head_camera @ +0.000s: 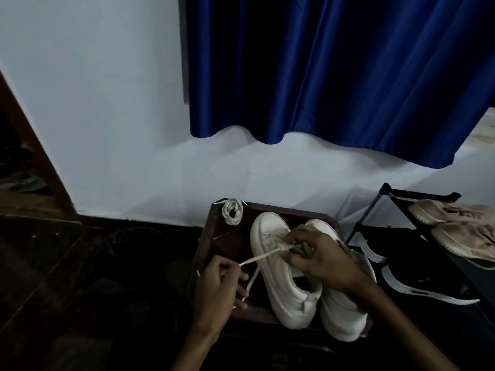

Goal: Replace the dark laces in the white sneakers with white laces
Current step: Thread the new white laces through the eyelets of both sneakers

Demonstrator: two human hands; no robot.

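The left hand (219, 283) pinches the white lace (257, 258). The right hand (324, 259) pinches it at the shoe (270, 231). Lacing looks just begun, so next poke the tip through a hole.

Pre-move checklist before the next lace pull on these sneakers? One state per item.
1. Left hand grips the white lace: ok.
2. Right hand pinches the same lace at the left sneaker: ok.
3. Left sneaker and right sneaker upright, side by side on the wooden table: ok.
4. Spare coiled lace on the table's far left corner: ok.
5. Dark lace fully out of the eyelets: cannot tell, the right hand covers them.
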